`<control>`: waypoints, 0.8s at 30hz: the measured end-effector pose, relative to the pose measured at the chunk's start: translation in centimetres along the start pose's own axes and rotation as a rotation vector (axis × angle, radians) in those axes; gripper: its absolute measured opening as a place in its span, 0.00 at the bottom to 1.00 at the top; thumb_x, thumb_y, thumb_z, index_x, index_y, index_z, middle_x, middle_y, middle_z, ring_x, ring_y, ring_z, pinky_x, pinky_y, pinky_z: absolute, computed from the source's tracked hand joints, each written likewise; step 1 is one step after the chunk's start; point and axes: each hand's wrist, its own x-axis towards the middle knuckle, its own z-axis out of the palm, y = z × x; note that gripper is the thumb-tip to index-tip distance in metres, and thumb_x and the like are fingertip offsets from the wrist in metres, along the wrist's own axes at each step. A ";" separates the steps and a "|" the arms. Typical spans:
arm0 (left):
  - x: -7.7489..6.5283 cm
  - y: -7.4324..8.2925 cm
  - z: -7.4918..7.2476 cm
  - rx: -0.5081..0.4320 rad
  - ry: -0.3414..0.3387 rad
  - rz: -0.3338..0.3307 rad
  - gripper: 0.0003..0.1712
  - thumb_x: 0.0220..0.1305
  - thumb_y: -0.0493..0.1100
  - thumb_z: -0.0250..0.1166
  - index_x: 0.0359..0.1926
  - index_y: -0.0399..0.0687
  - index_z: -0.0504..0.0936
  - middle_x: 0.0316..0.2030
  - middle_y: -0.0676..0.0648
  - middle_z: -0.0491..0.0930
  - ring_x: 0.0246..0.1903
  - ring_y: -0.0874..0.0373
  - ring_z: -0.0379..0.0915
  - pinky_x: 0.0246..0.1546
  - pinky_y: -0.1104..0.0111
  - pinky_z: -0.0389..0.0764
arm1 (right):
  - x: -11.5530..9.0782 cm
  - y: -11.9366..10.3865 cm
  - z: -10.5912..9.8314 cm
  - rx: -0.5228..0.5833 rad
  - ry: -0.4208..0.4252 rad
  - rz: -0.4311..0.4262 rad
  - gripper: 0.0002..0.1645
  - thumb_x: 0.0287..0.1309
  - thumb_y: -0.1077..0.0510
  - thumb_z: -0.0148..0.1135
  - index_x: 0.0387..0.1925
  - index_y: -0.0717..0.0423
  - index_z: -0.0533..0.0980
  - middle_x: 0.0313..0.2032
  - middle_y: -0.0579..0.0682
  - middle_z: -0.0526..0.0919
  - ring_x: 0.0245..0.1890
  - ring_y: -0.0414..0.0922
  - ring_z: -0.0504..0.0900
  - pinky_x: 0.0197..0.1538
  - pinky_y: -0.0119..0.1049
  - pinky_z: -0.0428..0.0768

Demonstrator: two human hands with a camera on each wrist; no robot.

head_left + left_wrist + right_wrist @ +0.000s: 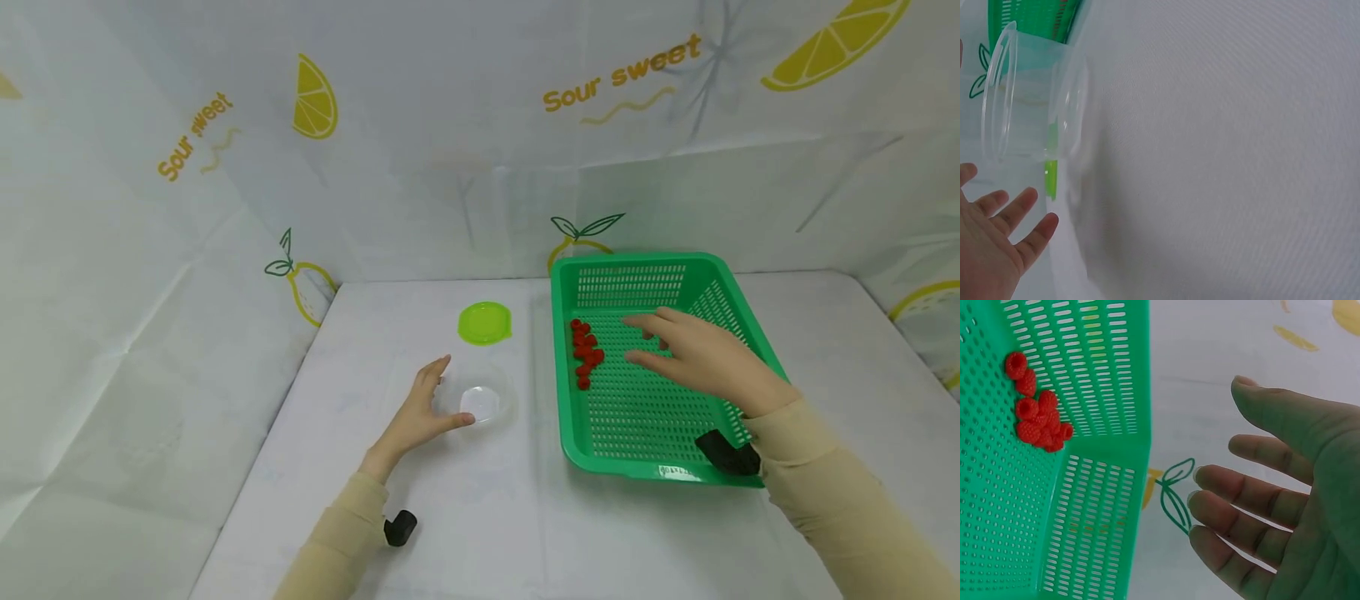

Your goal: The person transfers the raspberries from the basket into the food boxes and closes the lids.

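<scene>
A clear plastic tub stands upright on the white table, its see-through wall and rim showing side-on in the left wrist view. My left hand is beside it on the left, thumb and fingers spread apart around its near side. In the left wrist view a gap shows between the fingers and the tub. Over the green basket hovers my right hand, fingers loosely extended and holding nothing. Several red raspberries lie clustered along the basket's left side.
Behind the tub a bright green lid lies flat on the table. The basket's raised walls surround the raspberries. A white sheet with lemon prints hangs at the back and left.
</scene>
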 end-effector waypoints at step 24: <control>0.3 0.0 0.9 0.015 -0.006 0.000 0.63 0.40 0.61 0.74 0.72 0.55 0.48 0.66 0.40 0.58 0.62 0.45 0.60 0.62 0.46 0.65 | 4.5 2.7 4.7 0.151 -0.185 0.033 0.28 0.58 0.47 0.61 0.55 0.59 0.73 0.35 0.51 0.76 0.27 0.40 0.70 0.30 0.33 0.70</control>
